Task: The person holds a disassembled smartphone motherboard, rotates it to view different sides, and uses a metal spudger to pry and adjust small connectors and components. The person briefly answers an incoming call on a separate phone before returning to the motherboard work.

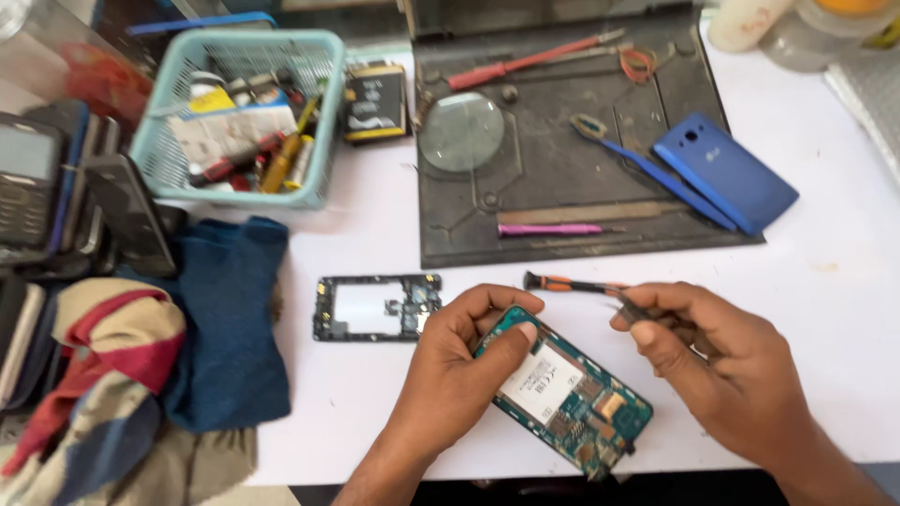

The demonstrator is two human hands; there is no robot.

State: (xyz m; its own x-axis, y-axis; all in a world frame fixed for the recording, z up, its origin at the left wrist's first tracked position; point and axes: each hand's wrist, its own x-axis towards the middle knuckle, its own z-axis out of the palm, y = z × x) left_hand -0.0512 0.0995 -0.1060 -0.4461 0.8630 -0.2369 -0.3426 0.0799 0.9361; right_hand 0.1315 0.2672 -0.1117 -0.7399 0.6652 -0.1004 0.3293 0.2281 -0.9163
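Left hand [459,361] gripping circuit board [562,394], right hand [722,361] pinching tweezers [637,307]

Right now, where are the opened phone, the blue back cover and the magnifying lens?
opened phone [562,398], head view, on its green circuit board.
blue back cover [727,171], head view, middle of its flat blue face.
magnifying lens [460,131], head view, centre of the round glass.

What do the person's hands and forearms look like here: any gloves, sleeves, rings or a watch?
Both the left hand and the right hand are bare: no gloves, and no rings visible on the fingers that show. The forearms are uncovered to the picture's edge, with no sleeve, watch or band in view. Fingernails are short and unpainted.
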